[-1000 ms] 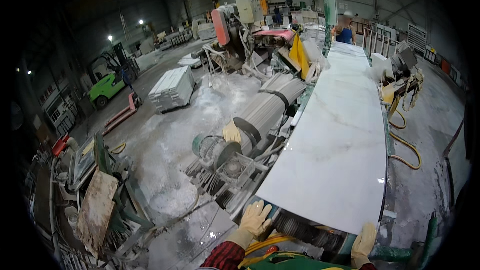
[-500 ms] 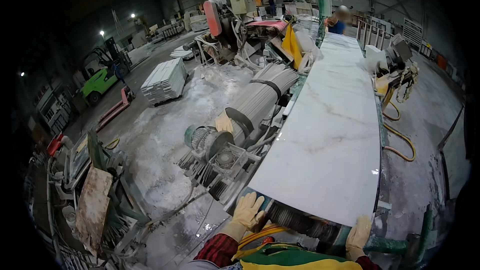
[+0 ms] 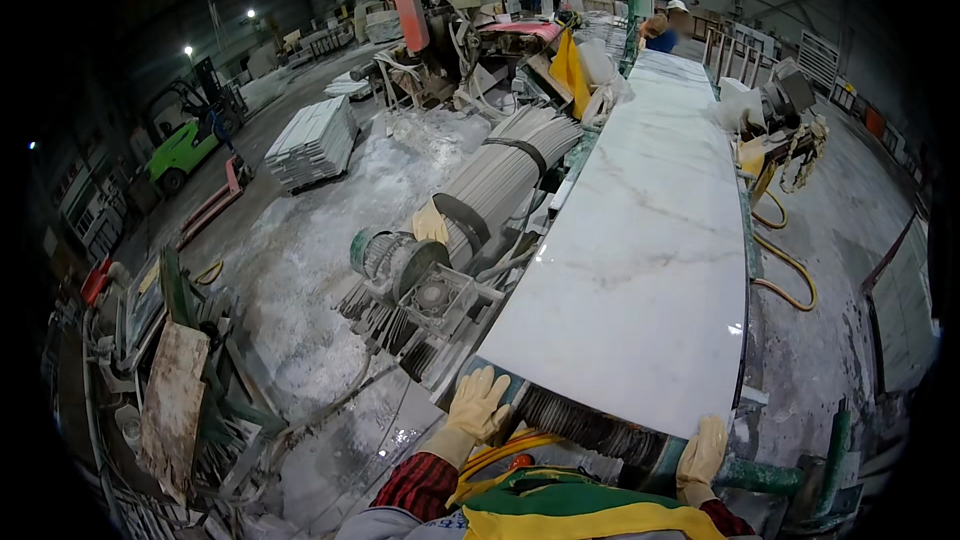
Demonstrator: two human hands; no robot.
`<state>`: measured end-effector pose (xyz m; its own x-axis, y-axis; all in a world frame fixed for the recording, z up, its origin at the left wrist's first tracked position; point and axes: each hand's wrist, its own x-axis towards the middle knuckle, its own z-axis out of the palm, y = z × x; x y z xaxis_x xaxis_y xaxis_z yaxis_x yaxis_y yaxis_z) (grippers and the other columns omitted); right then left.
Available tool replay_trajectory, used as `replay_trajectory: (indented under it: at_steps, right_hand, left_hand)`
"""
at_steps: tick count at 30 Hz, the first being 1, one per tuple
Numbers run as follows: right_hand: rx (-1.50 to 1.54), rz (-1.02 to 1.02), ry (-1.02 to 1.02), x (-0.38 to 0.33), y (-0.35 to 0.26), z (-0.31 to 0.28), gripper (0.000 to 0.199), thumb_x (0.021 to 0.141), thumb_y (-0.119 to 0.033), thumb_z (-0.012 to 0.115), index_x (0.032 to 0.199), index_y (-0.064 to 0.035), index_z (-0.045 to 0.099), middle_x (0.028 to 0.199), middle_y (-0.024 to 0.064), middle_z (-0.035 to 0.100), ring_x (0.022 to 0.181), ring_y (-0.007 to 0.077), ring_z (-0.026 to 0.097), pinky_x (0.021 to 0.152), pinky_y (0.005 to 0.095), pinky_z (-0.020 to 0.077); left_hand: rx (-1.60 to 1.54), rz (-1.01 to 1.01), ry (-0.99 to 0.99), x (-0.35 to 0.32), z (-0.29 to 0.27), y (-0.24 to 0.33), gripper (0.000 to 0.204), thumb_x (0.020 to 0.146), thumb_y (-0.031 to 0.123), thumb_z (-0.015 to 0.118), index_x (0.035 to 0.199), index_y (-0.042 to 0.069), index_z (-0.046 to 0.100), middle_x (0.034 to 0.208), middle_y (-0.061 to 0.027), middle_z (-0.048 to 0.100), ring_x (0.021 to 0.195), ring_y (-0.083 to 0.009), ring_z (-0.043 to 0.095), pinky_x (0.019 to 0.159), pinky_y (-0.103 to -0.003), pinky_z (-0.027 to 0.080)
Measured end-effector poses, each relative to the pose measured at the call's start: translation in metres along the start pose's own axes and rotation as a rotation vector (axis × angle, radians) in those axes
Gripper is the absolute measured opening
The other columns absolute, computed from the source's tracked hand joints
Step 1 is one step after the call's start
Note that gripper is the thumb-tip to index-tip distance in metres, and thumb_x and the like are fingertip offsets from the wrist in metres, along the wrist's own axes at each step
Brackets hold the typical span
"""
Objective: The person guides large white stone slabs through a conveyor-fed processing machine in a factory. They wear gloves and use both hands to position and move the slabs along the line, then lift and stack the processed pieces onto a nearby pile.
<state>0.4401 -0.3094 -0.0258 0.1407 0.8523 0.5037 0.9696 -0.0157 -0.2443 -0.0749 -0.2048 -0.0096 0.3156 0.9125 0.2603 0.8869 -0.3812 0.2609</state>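
Observation:
A long white marble slab point(image 3: 640, 270) with faint brown veins stretches away from me on a green-framed conveyor. By the slab's near left corner, my left hand point(image 3: 479, 406), in a cream rubber glove, rests on the green frame with its fingers spread. My right hand point(image 3: 703, 452), gloved alike, lies at the near right corner beside the slab's end, its fingers extended. Neither hand holds anything. Between them, dark ridged rollers point(image 3: 590, 427) show under the slab's near edge. A green and yellow apron point(image 3: 570, 500) covers my front.
Left of the conveyor sit a dusty motor point(image 3: 385, 255) and a bundle of long grey strips point(image 3: 505, 175), with a loose glove point(image 3: 430, 224) on it. A person point(image 3: 660, 35) stands at the slab's far end. A yellow hose point(image 3: 790, 270) hangs at right; a green forklift point(image 3: 180, 155) stands far left.
The view has shifted slightly, so the scene sits a little further left and higher. Both hands keep their places at the slab's near corners. The slab shows no clear movement along the conveyor.

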Motion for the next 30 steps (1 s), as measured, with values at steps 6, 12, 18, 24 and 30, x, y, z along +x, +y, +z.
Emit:
replay_trajectory:
  at_steps: [6, 12, 18, 24, 30]
  right_hand:
    - [0.291, 0.223, 0.109, -0.019, 0.016, 0.028, 0.034, 0.106, -0.008, 0.057, 0.136, 0.0030, 0.068, 0.143, 0.0279, 0.066, 0.135, 0.0502, 0.059, 0.121, 0.0598, 0.0428]
    - [0.014, 0.014, 0.012, -0.020, 0.012, 0.019, 0.042, 0.112, -0.019, 0.053, 0.143, 0.0061, 0.066, 0.147, 0.0312, 0.065, 0.141, 0.0534, 0.058, 0.125, 0.0669, 0.0381]
    - [0.025, 0.008, 0.001, -0.013, 0.002, 0.004, 0.040, 0.108, -0.018, 0.058, 0.138, 0.0075, 0.068, 0.145, 0.0323, 0.066, 0.140, 0.0550, 0.058, 0.124, 0.0662, 0.0385]
    - [0.037, -0.048, 0.048, -0.011, -0.003, -0.002, 0.040, 0.104, -0.012, 0.058, 0.137, 0.0069, 0.068, 0.141, 0.0335, 0.067, 0.134, 0.0560, 0.060, 0.121, 0.0653, 0.0411]
    - [0.040, -0.055, 0.036, -0.013, -0.005, -0.007, 0.041, 0.105, -0.011, 0.057, 0.139, 0.0099, 0.066, 0.143, 0.0363, 0.065, 0.134, 0.0581, 0.059, 0.120, 0.0659, 0.0413]
  left_hand:
    - [-0.028, 0.056, 0.012, 0.006, -0.011, 0.005, 0.062, 0.098, 0.040, 0.070, 0.151, 0.010, 0.056, 0.151, -0.0267, 0.053, 0.138, -0.0477, 0.050, 0.117, -0.058, 0.039]
    - [0.030, 0.000, -0.043, -0.005, -0.005, 0.001, 0.065, 0.104, 0.039, 0.066, 0.161, 0.011, 0.050, 0.160, -0.0282, 0.048, 0.146, -0.0496, 0.045, 0.123, -0.061, 0.034]
    - [-0.015, -0.005, -0.057, -0.005, -0.009, 0.000, 0.065, 0.104, 0.039, 0.067, 0.160, 0.011, 0.051, 0.163, -0.0290, 0.046, 0.148, -0.0509, 0.044, 0.125, -0.062, 0.033]
    - [0.042, -0.041, -0.079, -0.014, 0.002, -0.002, 0.068, 0.103, 0.039, 0.068, 0.162, 0.011, 0.049, 0.165, -0.0294, 0.043, 0.151, -0.0520, 0.042, 0.126, -0.062, 0.032]
    - [-0.016, -0.005, -0.082, -0.009, -0.011, 0.004, 0.064, 0.102, 0.038, 0.069, 0.158, 0.010, 0.052, 0.162, -0.0292, 0.045, 0.148, -0.0513, 0.043, 0.123, -0.062, 0.034]
